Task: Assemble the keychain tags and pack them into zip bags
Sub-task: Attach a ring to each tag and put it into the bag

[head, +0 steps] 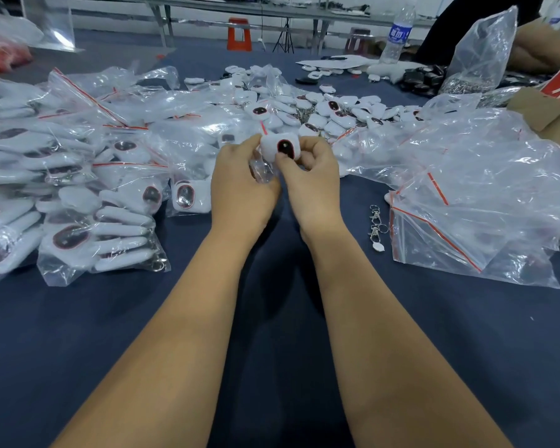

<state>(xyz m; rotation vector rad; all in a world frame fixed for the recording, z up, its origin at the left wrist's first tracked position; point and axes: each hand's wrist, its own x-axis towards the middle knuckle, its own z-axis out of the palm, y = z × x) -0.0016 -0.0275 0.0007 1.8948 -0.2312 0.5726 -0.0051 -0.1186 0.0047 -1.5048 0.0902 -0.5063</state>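
White tag pinched between both hands (over table).

The scene is evenly and brightly lit from overhead. A soft shadow is cast on the cloth between the forearms, below the hands. White glare is thrown off the bags on both sides of the hands. Straight lines are bowed toward the edges by the wide lens, and the background beyond the hands is slightly softened.
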